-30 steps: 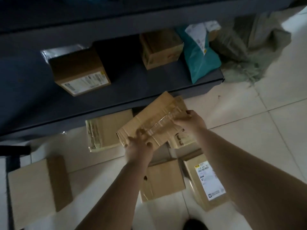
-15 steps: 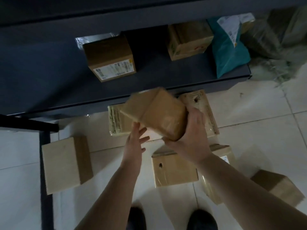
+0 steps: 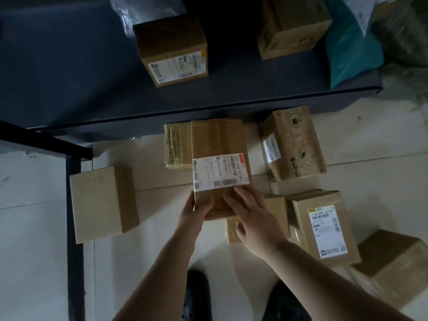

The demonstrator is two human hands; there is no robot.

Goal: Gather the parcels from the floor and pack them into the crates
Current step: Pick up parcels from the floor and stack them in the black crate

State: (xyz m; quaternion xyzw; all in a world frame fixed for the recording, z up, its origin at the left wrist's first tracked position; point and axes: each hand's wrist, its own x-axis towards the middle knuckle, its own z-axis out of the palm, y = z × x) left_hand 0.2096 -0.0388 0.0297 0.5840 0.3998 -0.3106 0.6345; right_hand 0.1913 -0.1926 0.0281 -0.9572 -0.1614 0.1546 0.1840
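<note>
I hold a brown cardboard parcel (image 3: 218, 154) with a white barcode label facing up, above the floor. My left hand (image 3: 195, 210) grips its near left corner. My right hand (image 3: 252, 216) lies on its near right end, fingers spread over the top. Several other cardboard parcels lie on the tiled floor: a plain one (image 3: 102, 205) at the left, a taped one (image 3: 293, 144) at the right, a labelled one (image 3: 324, 225) near my right forearm, and one (image 3: 177, 147) partly hidden under the held parcel. No crate is in view.
A dark low shelf (image 3: 69, 66) spans the top and carries two boxes (image 3: 172, 47) (image 3: 291, 24) and a teal mailer bag (image 3: 349, 47). A black frame leg (image 3: 74, 205) runs down the left. Another box (image 3: 398, 262) sits at the right edge. My shoes (image 3: 196, 297) are at the bottom.
The parcel has been turned over so that its label faces up. My left hand, open half a second ago, has closed on the near left corner. My right hand shifted onto the top.
</note>
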